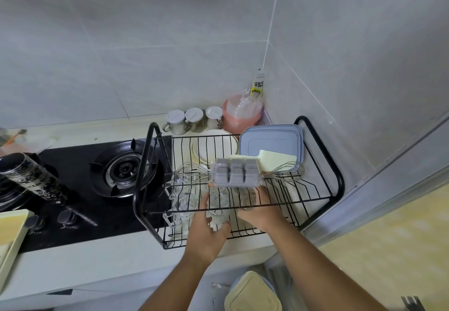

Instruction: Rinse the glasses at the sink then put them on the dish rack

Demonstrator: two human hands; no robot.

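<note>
Soft, even, rather dim light, faint shadows, wide-angle bending at the edges, slight blur throughout

Black-coated metal wire forms the dish rack [337,177], its finish faintly satiny. The glasses [218,216] are clear, with ribbed walls, and the mugs [184,203] are see-through glass too. Two whisks [192,173] are bright bare metal wire. A grey ice tray [235,172] looks like matt plastic (its clear cover appears glossier). The blue lids [269,140] are smooth plastic, the cream plates [218,145] glazed. The stove top [73,165] is glossy black, the wall tiles [170,43] smooth and pale.
</note>
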